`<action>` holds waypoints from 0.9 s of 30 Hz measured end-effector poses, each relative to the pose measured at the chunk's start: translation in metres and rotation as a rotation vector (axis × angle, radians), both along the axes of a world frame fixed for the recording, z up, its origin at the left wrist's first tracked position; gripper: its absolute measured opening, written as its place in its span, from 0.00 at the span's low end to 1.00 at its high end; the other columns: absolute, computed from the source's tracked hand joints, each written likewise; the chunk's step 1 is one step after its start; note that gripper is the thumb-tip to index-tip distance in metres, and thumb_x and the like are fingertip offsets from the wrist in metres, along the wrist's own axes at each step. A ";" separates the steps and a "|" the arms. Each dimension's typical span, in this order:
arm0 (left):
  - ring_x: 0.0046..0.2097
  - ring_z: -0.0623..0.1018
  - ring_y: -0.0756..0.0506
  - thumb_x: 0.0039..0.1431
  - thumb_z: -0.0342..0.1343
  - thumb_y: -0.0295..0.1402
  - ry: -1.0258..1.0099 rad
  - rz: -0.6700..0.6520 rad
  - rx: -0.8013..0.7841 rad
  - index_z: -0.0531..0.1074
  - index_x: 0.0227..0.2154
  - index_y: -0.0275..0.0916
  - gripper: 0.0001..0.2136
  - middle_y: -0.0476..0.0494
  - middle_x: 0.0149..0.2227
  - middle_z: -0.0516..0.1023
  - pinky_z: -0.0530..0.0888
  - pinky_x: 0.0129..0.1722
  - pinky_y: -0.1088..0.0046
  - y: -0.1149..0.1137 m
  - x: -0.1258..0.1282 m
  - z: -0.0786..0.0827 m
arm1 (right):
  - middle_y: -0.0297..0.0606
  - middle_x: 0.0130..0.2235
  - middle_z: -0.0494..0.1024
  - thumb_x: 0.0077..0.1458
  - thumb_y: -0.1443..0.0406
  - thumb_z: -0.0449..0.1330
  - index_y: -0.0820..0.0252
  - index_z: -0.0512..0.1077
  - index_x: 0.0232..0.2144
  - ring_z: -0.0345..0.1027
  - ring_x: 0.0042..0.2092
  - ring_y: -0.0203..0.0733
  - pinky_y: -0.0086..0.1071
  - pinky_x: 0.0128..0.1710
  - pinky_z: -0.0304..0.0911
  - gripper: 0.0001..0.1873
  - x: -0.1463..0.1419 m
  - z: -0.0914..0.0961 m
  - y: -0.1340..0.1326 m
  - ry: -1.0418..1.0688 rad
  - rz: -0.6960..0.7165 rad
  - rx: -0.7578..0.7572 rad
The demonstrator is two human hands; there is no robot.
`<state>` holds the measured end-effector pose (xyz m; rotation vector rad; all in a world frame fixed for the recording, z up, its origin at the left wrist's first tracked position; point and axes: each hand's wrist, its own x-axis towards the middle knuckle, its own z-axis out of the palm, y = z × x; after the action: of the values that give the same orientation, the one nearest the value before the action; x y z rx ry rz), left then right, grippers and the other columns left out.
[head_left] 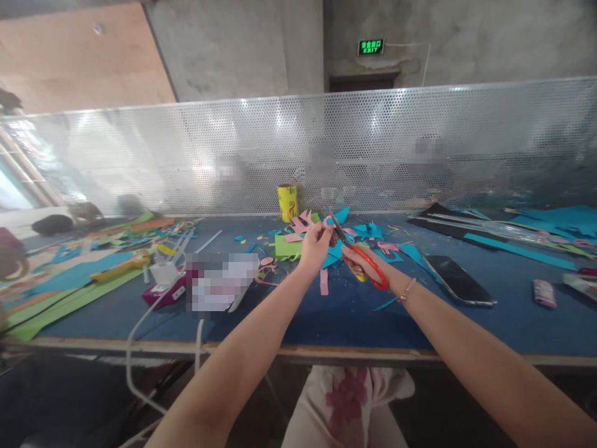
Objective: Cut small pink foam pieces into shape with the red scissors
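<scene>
My right hand [361, 258] is closed around a pair of scissors [373, 267] with red handles, its dark blades pointing up and away toward my left hand. Fingers pinched together, my left hand [317, 246] holds a small piece of pink paper [329, 221] close beside the blades. Whether the blades touch that paper I cannot tell. Beneath and around both hands lies a loose heap of paper scraps: green paper [286, 247], blue paper [368, 231] and a pink strip [324, 282].
A yellow cylinder [288, 203] stands before the perforated metal screen [261, 137]. On the left are a yellow glue gun [119, 266], a purple power strip [163, 294] with white cables and a partly blurred device [240, 292]. A black phone [459, 281] and small pink-and-white packet [545, 294] lie right.
</scene>
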<state>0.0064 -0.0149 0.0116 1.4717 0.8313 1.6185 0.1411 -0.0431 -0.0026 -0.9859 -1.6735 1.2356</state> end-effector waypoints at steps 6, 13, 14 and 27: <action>0.22 0.68 0.54 0.54 0.51 0.35 0.038 0.020 0.011 0.61 0.21 0.38 0.10 0.52 0.19 0.68 0.66 0.24 0.77 -0.003 0.000 0.002 | 0.25 0.17 0.55 0.43 0.43 0.57 0.58 0.54 0.20 0.45 0.17 0.26 0.25 0.16 0.43 0.27 0.000 -0.001 0.002 0.017 0.033 -0.016; 0.21 0.67 0.54 0.55 0.51 0.35 0.051 0.015 0.017 0.60 0.20 0.39 0.11 0.52 0.18 0.68 0.65 0.23 0.77 -0.003 0.001 0.002 | 0.25 0.17 0.55 0.43 0.42 0.55 0.58 0.56 0.22 0.44 0.16 0.26 0.25 0.15 0.42 0.27 -0.001 -0.001 0.001 0.061 0.055 -0.047; 0.21 0.67 0.54 0.55 0.50 0.35 0.053 0.015 0.021 0.60 0.20 0.39 0.11 0.52 0.18 0.68 0.65 0.23 0.77 -0.003 0.000 0.002 | 0.25 0.16 0.55 0.44 0.42 0.55 0.58 0.56 0.21 0.45 0.16 0.26 0.26 0.15 0.42 0.27 -0.001 -0.001 0.001 0.064 0.057 -0.039; 0.23 0.69 0.54 0.54 0.51 0.34 -0.011 -0.034 -0.034 0.64 0.23 0.38 0.08 0.52 0.19 0.68 0.66 0.24 0.78 -0.005 0.001 0.003 | 0.25 0.16 0.52 0.43 0.40 0.54 0.57 0.53 0.20 0.44 0.17 0.27 0.26 0.16 0.41 0.28 -0.004 0.002 -0.003 0.004 0.018 -0.017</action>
<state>0.0070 -0.0196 0.0148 1.4448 0.8197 1.5787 0.1370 -0.0461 -0.0005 -0.9796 -1.6747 1.2647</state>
